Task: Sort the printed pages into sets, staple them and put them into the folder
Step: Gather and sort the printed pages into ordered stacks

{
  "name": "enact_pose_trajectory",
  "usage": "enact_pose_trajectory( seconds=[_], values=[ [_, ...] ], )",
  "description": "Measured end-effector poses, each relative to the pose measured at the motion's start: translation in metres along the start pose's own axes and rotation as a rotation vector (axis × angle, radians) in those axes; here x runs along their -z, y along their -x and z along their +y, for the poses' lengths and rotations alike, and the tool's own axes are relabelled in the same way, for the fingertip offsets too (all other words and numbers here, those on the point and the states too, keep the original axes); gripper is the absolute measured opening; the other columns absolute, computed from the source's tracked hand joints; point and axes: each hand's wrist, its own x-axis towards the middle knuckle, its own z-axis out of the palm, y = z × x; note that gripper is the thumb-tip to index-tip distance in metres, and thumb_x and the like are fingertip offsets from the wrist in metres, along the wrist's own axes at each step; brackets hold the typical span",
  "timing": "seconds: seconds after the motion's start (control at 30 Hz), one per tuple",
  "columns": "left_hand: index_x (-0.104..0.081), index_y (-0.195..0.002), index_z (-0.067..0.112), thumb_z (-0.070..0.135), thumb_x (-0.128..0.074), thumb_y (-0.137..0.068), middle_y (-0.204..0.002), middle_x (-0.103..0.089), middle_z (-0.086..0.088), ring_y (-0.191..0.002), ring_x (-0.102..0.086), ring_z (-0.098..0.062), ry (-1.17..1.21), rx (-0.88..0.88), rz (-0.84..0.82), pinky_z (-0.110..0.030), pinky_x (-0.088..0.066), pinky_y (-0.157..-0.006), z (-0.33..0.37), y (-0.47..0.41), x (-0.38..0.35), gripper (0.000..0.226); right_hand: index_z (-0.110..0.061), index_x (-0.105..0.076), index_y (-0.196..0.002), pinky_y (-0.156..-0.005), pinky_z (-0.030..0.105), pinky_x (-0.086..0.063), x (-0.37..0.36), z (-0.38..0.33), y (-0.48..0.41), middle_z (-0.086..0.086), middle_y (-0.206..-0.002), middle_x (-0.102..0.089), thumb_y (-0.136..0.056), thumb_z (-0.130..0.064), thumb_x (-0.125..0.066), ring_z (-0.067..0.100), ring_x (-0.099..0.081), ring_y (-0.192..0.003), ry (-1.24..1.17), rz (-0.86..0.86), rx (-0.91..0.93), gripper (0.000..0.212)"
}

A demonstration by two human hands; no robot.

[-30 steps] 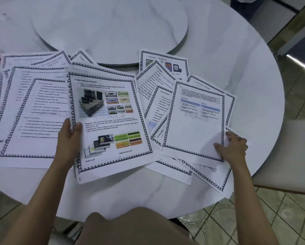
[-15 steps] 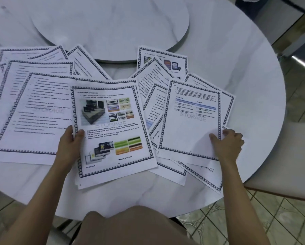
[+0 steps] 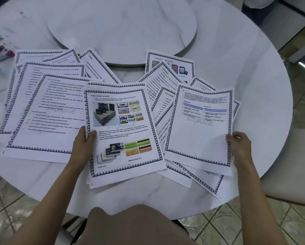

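Sitting at a round white marble table (image 3: 254, 89), with a raised round disc (image 3: 121, 23) of the same stone at its middle and a pale chair seat (image 3: 289, 165) just beside its right rim. Looking down on printed pages (image 3: 42, 112), all dark-bordered, fanning over the near half of the table in two overlapping spreads, left and right, with some far corners reaching up to the edge of the disc.

Holding between the spreads a thin stack topped by a picture page (image 3: 123, 131), showing cassettes and cards under a grey STORAGE watermark. Gripping that stack at its left edge with the left hand (image 3: 83, 144), thumb curling over the top sheet, with the left spread lying just beside the hand and partly under it.

Pinching with the right hand (image 3: 240, 144) the right edge of a chart page (image 3: 201, 128), blue-barred above and mostly blank below, lying uppermost on the right spread, thumb on top. Working with the hands well apart, each at the outer side of its own sheet. Not managing to tell whether either sheet is lifting off the papers below.

Seeing a small purple and pink object (image 3: 1, 53), blurred, resting on the table at the far left, just beyond the left spread.
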Motion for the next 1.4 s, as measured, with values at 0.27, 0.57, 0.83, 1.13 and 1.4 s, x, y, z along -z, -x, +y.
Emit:
enact_pose_trajectory(
  seconds=[0.27, 0.57, 0.83, 1.13, 1.4],
  values=[
    [-0.030, -0.141, 0.004, 0.024, -0.037, -0.099, -0.144, -0.039, -0.010, -0.133, -0.037, -0.024, 0.007, 0.016, -0.075, -0.029, -0.030, -0.101, -0.007, -0.008, 0.003, 0.047, -0.001, -0.061, -0.107, -0.079, 0.034, -0.046, 0.020, -0.007, -0.006, 0.013, -0.093, -0.061, -0.092, -0.016, -0.051, 0.025, -0.055, -0.083, 0.095, -0.048, 0.016, 0.023],
    [-0.024, -0.144, 0.005, 0.023, -0.036, -0.100, -0.148, -0.035, -0.011, -0.136, -0.033, -0.025, 0.059, 0.024, -0.096, -0.023, -0.024, -0.097, -0.009, -0.008, 0.002, 0.050, -0.010, -0.057, -0.099, -0.048, 0.004, -0.044, 0.030, -0.046, 0.012, -0.006, -0.073, -0.057, -0.094, -0.012, -0.049, 0.006, -0.052, -0.064, -0.156, 0.032, 0.153, 0.010],
    [-0.036, -0.137, 0.007, 0.021, -0.037, -0.100, -0.130, -0.049, -0.003, -0.120, -0.045, -0.018, 0.061, -0.003, -0.123, -0.026, -0.033, -0.096, -0.012, -0.010, 0.007, 0.040, -0.010, -0.061, -0.097, -0.066, 0.022, -0.048, -0.026, -0.052, 0.033, 0.000, -0.077, -0.060, -0.093, -0.017, -0.051, 0.015, -0.053, -0.070, -0.077, -0.142, 0.208, 0.013],
    [-0.045, -0.127, 0.012, 0.025, -0.036, -0.100, -0.120, -0.055, 0.003, -0.111, -0.051, -0.017, 0.155, 0.010, -0.168, -0.032, -0.040, -0.097, -0.012, -0.010, 0.011, 0.031, -0.009, -0.061, -0.090, -0.054, 0.015, -0.036, -0.117, -0.053, 0.093, 0.007, -0.074, -0.059, -0.094, -0.017, -0.049, 0.015, -0.049, -0.065, 0.131, -0.330, 0.376, 0.015],
    [-0.044, -0.128, 0.012, 0.018, -0.040, -0.098, -0.120, -0.051, 0.003, -0.108, -0.049, -0.014, 0.157, -0.042, -0.182, -0.028, -0.038, -0.091, -0.011, -0.010, 0.013, 0.031, -0.007, -0.058, -0.097, -0.052, 0.007, -0.034, -0.152, -0.055, 0.130, 0.002, -0.071, -0.052, -0.096, -0.016, -0.046, 0.011, -0.042, -0.059, 0.171, -0.404, 0.444, 0.015]
  ],
)
